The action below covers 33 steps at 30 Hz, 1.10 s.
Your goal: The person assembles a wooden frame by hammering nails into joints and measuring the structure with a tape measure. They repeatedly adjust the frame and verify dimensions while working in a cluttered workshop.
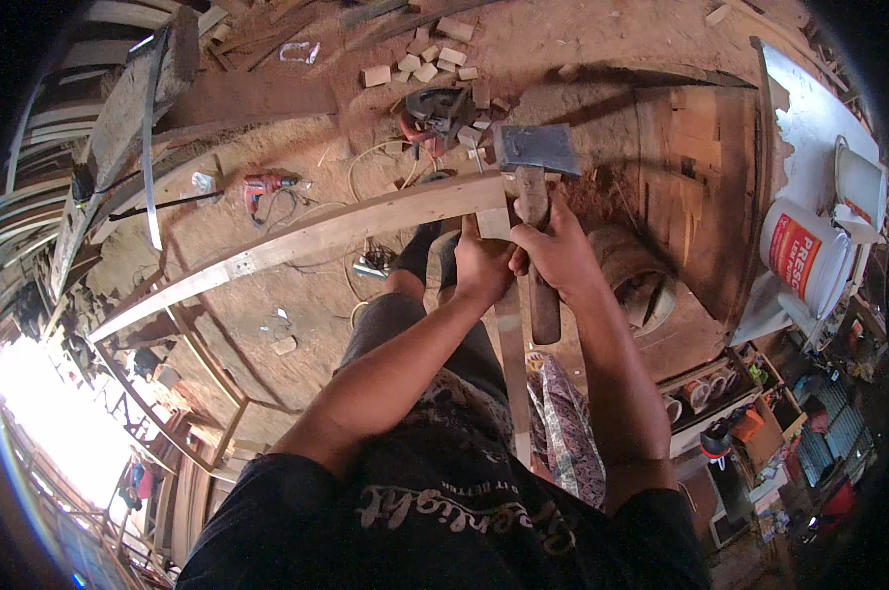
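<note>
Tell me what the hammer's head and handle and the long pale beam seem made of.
Hammer head: probably steel, from its dull, dark grey, scuffed surface.
Handle: apparently wood, unvarnished by its worn, matte brown look.
Beam: likely bare wood, pale with darker knot-like spots.

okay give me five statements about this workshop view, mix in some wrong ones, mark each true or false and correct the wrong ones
1. The right grip holds a hammer with a dark metal head and wooden handle. True.
2. A red and black power drill lies on the ground, left of the hammer in the picture. True.
3. The left grip holds the drill. False: it is by the right end of a long pale wooden beam.
4. Small pale wooden blocks lie scattered near the picture's top. True.
5. The hammer's head is at the handle's lower end in the picture. False: it is at the upper end.
</note>
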Each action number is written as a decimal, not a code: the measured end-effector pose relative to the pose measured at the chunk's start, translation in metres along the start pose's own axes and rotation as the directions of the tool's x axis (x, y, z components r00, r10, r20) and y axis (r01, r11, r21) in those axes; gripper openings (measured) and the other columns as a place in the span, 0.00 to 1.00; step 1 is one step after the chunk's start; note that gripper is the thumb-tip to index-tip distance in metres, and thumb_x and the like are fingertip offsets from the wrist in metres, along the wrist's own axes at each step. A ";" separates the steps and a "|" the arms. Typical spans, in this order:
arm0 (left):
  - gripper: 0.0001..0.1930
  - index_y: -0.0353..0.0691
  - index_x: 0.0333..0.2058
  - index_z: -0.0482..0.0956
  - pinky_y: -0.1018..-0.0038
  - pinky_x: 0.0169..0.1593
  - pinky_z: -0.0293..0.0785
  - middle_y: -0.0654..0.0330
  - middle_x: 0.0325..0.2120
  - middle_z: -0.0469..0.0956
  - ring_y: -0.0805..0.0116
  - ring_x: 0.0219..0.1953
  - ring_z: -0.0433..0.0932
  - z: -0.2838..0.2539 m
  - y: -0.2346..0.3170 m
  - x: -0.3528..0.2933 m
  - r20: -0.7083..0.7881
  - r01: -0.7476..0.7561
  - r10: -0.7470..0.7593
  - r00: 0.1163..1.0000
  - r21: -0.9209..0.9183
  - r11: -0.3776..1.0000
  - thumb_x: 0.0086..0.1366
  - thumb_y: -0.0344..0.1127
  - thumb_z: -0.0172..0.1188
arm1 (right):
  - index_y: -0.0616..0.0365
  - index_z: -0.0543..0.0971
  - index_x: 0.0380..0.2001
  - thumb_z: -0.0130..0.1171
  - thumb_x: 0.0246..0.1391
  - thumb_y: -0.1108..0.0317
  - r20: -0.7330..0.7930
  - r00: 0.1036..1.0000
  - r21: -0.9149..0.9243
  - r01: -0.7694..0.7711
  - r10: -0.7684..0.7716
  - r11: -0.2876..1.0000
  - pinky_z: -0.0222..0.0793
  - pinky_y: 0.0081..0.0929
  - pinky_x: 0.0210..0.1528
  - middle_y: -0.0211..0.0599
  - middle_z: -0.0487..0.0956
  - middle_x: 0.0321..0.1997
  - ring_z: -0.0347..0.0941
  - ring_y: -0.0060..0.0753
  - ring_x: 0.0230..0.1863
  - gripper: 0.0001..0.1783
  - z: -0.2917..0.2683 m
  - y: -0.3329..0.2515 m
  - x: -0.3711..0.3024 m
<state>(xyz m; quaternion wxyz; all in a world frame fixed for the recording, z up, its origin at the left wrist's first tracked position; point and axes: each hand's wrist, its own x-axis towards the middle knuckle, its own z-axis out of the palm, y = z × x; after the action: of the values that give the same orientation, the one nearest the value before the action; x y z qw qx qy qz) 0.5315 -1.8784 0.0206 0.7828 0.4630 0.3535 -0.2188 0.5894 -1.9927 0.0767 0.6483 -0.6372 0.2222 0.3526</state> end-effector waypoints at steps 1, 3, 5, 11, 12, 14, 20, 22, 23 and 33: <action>0.19 0.34 0.55 0.63 0.74 0.22 0.72 0.60 0.20 0.74 0.71 0.19 0.74 0.001 0.003 0.000 0.009 0.009 -0.009 1.000 -0.012 1.000 0.68 0.25 0.57 | 0.65 0.67 0.53 0.56 0.56 0.77 -0.002 1.000 -0.016 -0.014 0.014 1.000 0.72 0.29 0.20 0.41 0.79 0.31 0.76 0.30 0.19 0.21 0.003 -0.007 -0.004; 0.19 0.33 0.54 0.65 0.73 0.22 0.73 0.59 0.18 0.74 0.70 0.18 0.75 0.002 0.007 -0.003 -0.006 -0.003 0.003 1.000 0.019 1.000 0.68 0.26 0.59 | 0.64 0.67 0.56 0.54 0.56 0.79 -0.003 0.999 -0.049 -0.043 0.043 0.998 0.71 0.28 0.21 0.38 0.78 0.31 0.75 0.28 0.19 0.24 0.007 -0.018 -0.009; 0.20 0.32 0.54 0.65 0.71 0.23 0.76 0.56 0.19 0.75 0.68 0.19 0.77 -0.003 -0.001 0.000 -0.031 -0.048 0.055 0.998 0.190 0.981 0.67 0.28 0.61 | 0.67 0.66 0.54 0.58 0.56 0.72 0.031 0.999 -0.155 -0.028 0.034 0.988 0.74 0.31 0.22 0.47 0.80 0.33 0.78 0.33 0.20 0.24 0.005 -0.017 -0.006; 0.36 0.30 0.61 0.60 0.63 0.36 0.82 0.45 0.29 0.83 0.54 0.31 0.86 -0.016 -0.027 0.008 -0.042 -0.251 0.345 0.938 0.604 0.756 0.61 0.41 0.68 | 0.71 0.59 0.68 0.60 0.59 0.44 -0.023 0.983 -0.694 -0.148 0.184 0.705 0.79 0.38 0.40 0.57 0.83 0.38 0.84 0.39 0.30 0.47 -0.015 -0.070 0.004; 0.40 0.29 0.62 0.58 0.62 0.39 0.82 0.43 0.31 0.84 0.50 0.33 0.86 -0.014 -0.031 0.011 -0.040 -0.277 0.390 0.920 0.637 0.720 0.60 0.44 0.69 | 0.69 0.59 0.69 0.59 0.60 0.41 -0.046 0.985 -0.729 -0.147 0.166 0.668 0.79 0.38 0.41 0.55 0.83 0.38 0.84 0.39 0.31 0.48 -0.016 -0.092 0.009; 0.48 0.28 0.64 0.55 0.58 0.46 0.81 0.42 0.35 0.84 0.42 0.40 0.84 -0.004 0.004 0.002 -0.150 -0.021 0.149 0.977 0.635 0.772 0.55 0.49 0.71 | 0.65 0.62 0.68 0.54 0.63 0.37 -0.071 0.995 -0.831 -0.096 0.066 0.549 0.78 0.38 0.41 0.50 0.84 0.35 0.84 0.37 0.31 0.45 -0.006 -0.141 0.024; 0.40 0.30 0.60 0.61 0.56 0.45 0.81 0.43 0.38 0.83 0.41 0.42 0.83 -0.006 0.002 0.005 -0.143 -0.061 0.153 0.978 0.504 0.861 0.53 0.40 0.70 | 0.61 0.73 0.52 0.47 0.69 0.40 0.250 0.943 -0.959 0.272 0.219 -0.080 0.74 0.36 0.30 0.46 0.79 0.26 0.77 0.34 0.23 0.31 0.019 -0.199 0.111; 0.40 0.30 0.59 0.62 0.56 0.44 0.82 0.44 0.37 0.83 0.41 0.41 0.83 -0.006 -0.007 0.000 -0.139 -0.039 0.136 0.981 0.543 0.839 0.52 0.40 0.70 | 0.58 0.74 0.48 0.49 0.69 0.41 0.169 0.847 -0.878 0.362 0.503 -0.315 0.72 0.35 0.23 0.43 0.77 0.24 0.75 0.31 0.19 0.28 0.028 -0.196 0.117; 0.40 0.30 0.59 0.62 0.56 0.44 0.82 0.44 0.37 0.83 0.41 0.41 0.83 -0.008 -0.012 -0.001 -0.132 -0.028 0.124 0.983 0.562 0.827 0.52 0.40 0.70 | 0.57 0.75 0.48 0.49 0.69 0.41 0.136 0.840 -0.920 0.304 0.525 -0.247 0.72 0.34 0.22 0.41 0.77 0.24 0.75 0.30 0.19 0.28 0.030 -0.203 0.121; 0.40 0.29 0.58 0.64 0.56 0.45 0.82 0.43 0.38 0.82 0.42 0.41 0.83 -0.010 -0.010 0.004 -0.128 -0.077 0.161 0.979 0.499 0.863 0.50 0.42 0.72 | 0.56 0.74 0.51 0.44 0.69 0.37 0.251 0.968 -0.950 0.246 0.005 0.190 0.68 0.25 0.20 0.29 0.70 0.21 0.68 0.20 0.15 0.32 0.023 -0.203 0.137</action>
<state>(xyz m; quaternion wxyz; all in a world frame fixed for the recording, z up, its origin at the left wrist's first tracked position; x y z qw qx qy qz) 0.5236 -1.8751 0.0088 0.6192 0.6842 0.3204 -0.2138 0.8250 -1.9336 0.1138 0.1434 -0.8792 -0.1671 0.4226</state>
